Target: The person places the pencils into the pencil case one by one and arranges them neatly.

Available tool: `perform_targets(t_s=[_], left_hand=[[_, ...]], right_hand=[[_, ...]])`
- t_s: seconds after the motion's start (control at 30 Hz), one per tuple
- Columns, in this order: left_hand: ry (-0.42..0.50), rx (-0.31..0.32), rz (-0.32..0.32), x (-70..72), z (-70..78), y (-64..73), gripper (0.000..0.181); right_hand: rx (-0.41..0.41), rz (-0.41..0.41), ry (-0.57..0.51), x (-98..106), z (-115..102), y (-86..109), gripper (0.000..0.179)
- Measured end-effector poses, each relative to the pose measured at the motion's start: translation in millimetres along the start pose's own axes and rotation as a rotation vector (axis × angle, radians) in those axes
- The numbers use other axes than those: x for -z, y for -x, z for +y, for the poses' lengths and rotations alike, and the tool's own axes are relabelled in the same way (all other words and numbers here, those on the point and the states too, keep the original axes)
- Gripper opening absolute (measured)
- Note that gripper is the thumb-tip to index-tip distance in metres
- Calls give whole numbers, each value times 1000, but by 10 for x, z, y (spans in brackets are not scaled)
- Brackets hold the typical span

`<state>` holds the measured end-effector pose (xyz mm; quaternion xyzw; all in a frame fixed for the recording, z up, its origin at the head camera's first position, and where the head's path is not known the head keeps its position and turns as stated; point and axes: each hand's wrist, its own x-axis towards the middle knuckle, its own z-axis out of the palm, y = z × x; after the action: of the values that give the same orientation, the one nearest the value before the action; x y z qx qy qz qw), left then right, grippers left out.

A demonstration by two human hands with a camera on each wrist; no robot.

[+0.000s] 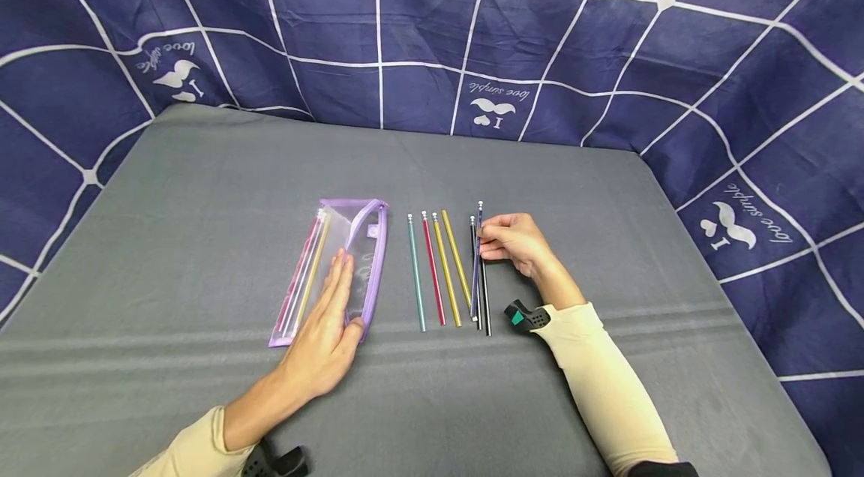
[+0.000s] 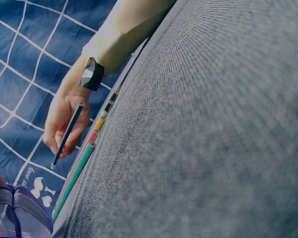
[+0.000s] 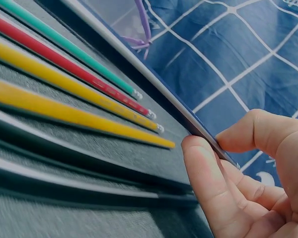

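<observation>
Right of the pencil row, our right hand (image 1: 516, 241) pinches the dark blue pencil (image 1: 477, 259) lengthwise; our left hand (image 1: 331, 327) lies flat on the pouch (image 1: 370, 267).

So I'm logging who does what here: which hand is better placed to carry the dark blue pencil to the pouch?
Probably the right hand: it already pinches the dark blue pencil. The left hand lies flat on the pouch.

Grey cloth-covered table (image 1: 202, 184), navy backdrop cloth (image 1: 324, 19) with white grid lines and small white printed logos hanging behind the far edge and wrapping round both side edges
</observation>
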<state>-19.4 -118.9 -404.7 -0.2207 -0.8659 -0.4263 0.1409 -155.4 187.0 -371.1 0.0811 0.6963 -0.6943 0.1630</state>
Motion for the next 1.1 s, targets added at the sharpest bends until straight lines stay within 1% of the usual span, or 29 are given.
perform_targets(t_s=[0.2, 0.33, 0.57, 0.97, 1.1], left_hand=[[-2, -4, -3, 2, -1, 3, 86], [-3, 7, -8, 4, 2, 1, 86], [0, 23, -14, -3, 3, -1, 86], [-4, 8, -5, -10, 2, 7, 85], [-2, 3, -2, -5, 1, 2, 85]], right_hand=[[8, -13, -14, -85, 12, -6, 12], [22, -23, -23, -136, 10, -15, 8], [27, -36, -31, -234, 12, -36, 10], [14, -60, -23, -406, 9, -94, 13], [13, -63, -26, -457, 2, -105, 10]])
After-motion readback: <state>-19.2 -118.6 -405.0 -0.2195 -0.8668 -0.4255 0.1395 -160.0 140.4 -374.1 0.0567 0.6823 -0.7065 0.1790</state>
